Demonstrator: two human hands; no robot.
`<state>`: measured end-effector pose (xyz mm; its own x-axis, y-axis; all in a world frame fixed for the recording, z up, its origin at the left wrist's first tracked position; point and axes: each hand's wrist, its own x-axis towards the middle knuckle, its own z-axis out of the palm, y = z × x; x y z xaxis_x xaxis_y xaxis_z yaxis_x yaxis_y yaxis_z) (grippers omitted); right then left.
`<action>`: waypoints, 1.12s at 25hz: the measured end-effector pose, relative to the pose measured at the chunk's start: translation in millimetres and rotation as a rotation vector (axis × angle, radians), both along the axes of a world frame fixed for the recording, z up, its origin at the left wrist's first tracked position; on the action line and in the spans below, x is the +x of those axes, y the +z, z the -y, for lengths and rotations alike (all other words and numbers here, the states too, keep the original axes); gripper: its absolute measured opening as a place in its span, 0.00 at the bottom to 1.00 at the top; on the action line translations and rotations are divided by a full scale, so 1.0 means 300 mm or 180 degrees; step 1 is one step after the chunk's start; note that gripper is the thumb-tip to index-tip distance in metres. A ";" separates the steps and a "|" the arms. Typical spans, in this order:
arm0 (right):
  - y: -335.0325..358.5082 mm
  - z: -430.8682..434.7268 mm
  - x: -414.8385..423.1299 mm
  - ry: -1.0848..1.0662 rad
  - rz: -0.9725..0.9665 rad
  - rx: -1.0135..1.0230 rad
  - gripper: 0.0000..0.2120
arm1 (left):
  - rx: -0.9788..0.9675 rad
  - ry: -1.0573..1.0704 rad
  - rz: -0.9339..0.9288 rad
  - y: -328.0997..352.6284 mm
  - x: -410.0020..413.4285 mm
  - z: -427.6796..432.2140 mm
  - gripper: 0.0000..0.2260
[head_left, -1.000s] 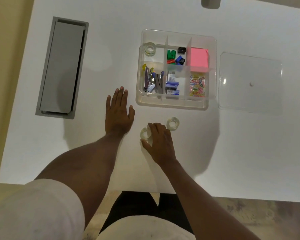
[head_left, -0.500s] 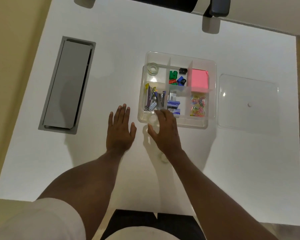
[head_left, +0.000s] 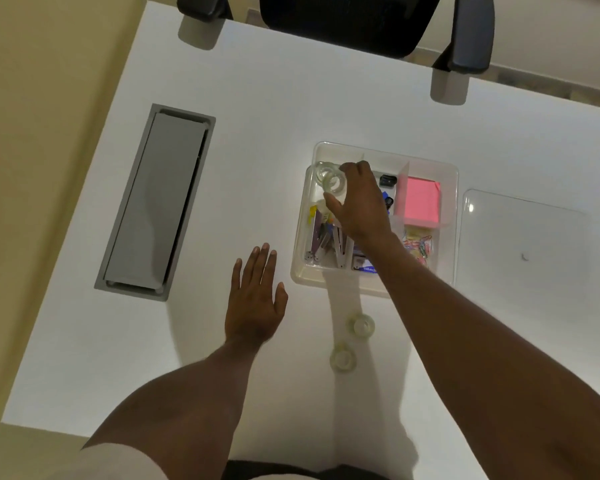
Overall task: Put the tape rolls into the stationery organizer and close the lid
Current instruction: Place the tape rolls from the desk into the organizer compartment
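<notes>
Since half a second ago the right hand (head_left: 359,202) has reached into the organizer's (head_left: 449,174) far-left compartment, fingers pinching a tape roll (head_left: 335,183) above another already there. Left hand (head_left: 255,299) lies flat, empty. The lid (head_left: 523,237) waits right; two rolls (head_left: 361,325) remain near.

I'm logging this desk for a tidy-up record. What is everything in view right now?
tape rolls on table: two, clear, near organizer's front
tape rolls in organizer: apparently two, clear, far-left compartment, one at the right fingertips
organizer: one, clear, table centre
sticky notes: one pad, pink, far-right compartment
paper clips: a heap, multicoloured, near-right compartment
lid: one, clear, right of organizer
cable hatch: one, grey, left
table: one, white
chair: one, black, far side
left hand: flat on table
right hand: over organizer
</notes>
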<state>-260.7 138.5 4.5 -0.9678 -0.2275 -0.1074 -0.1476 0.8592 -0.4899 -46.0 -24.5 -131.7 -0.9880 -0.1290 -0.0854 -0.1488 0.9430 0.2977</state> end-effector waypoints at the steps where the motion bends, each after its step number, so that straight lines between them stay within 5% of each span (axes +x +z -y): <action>1: -0.010 -0.002 -0.014 0.0036 0.0091 0.0158 0.21 | -0.0003 -0.0030 -0.0006 -0.005 0.017 -0.014 0.30; 8: -0.062 0.057 -0.100 0.0131 0.0507 0.1030 0.26 | 0.0003 -0.0013 0.0022 -0.020 0.017 -0.011 0.30; 14: -0.076 0.071 -0.106 0.0127 0.0494 0.1114 0.26 | 0.0007 -0.0014 -0.0002 -0.024 0.017 -0.007 0.31; 23: -0.055 0.036 0.037 0.0000 -0.0809 0.0647 0.10 | 0.0006 -0.0018 0.0008 -0.014 0.016 -0.012 0.30; 28: -0.075 0.012 0.276 -0.0187 -0.0937 0.0087 0.08 | 0.0009 -0.0020 -0.0071 -0.001 0.014 -0.008 0.30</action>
